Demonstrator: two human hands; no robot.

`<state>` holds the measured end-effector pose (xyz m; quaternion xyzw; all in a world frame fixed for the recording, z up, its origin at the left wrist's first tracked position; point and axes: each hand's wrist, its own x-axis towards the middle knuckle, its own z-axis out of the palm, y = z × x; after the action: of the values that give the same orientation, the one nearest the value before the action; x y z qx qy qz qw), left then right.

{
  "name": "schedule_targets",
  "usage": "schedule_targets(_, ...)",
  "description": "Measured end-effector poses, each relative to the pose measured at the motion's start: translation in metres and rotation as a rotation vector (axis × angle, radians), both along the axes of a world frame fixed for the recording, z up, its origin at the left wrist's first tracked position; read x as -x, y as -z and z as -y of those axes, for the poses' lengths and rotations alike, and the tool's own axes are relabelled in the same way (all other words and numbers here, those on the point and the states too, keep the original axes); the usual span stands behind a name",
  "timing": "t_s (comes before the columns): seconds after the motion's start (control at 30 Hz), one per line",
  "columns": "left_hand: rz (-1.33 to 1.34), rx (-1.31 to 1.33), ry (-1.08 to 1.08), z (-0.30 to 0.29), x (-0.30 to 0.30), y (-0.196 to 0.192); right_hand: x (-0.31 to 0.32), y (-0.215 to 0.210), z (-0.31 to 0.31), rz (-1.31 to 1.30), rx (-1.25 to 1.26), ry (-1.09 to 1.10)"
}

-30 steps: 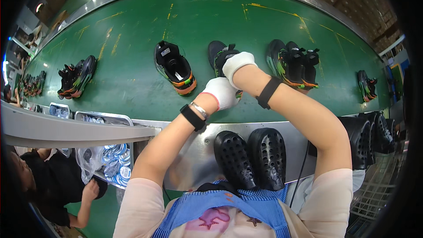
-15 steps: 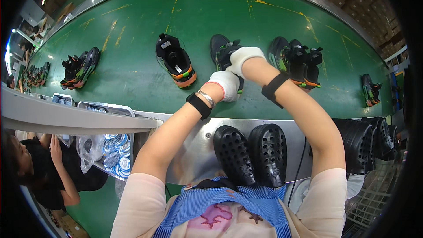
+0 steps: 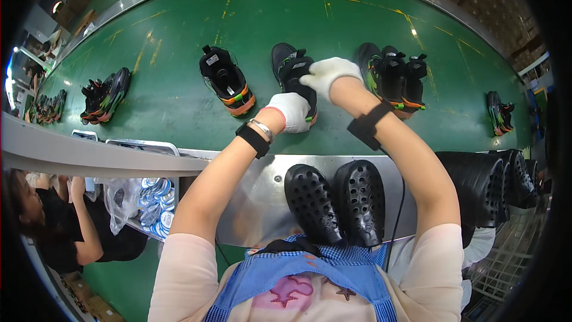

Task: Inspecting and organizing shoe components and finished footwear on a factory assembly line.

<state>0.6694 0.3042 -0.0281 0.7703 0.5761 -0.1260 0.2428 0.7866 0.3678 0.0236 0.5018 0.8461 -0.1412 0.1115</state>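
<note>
A black sneaker point(image 3: 293, 67) with green trim lies on the green belt in front of me, its toe pointing away. My left hand point(image 3: 293, 112), in a white glove, is wrapped round its heel end. From the right my right hand point(image 3: 331, 77), also gloved, reaches in with its fingertips closed on the edge of the shoe's collar. The two hands hide most of the heel, and what the left fingertips touch is out of sight. Left of them stands a single black sneaker point(image 3: 227, 81) with an orange and green heel. Several more sneakers point(image 3: 394, 77) stand close together just right of my right hand.
Black perforated clogs point(image 3: 360, 203) rest on the metal ledge point(image 3: 253, 209) before me, and more black footwear point(image 3: 471, 185) is at the right. A tray of blue-and-white round pieces point(image 3: 158, 206) is at the left, near a seated person point(image 3: 83, 226). Further sneakers point(image 3: 107, 96) sit along the belt.
My left hand and the sneaker have shifted slightly left, as have the other shoes on the belt. My right hand has drawn back from over the shoe, so its tongue and opening show more.
</note>
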Motion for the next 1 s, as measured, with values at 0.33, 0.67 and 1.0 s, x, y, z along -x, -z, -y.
schedule_targets(0.33,0.088,-0.093,-0.008,-0.001,0.004,0.002,0.007,0.050,-0.016,-0.310,0.122,0.151)
schedule_targets(0.67,0.061,-0.061,-0.022,-0.006,0.004,0.004,0.014,0.045,-0.024,-0.236,0.175,0.103)
schedule_targets(1.0,0.070,-0.072,-0.056,-0.002,0.002,0.019,0.033,0.041,-0.016,-0.130,0.209,0.058)
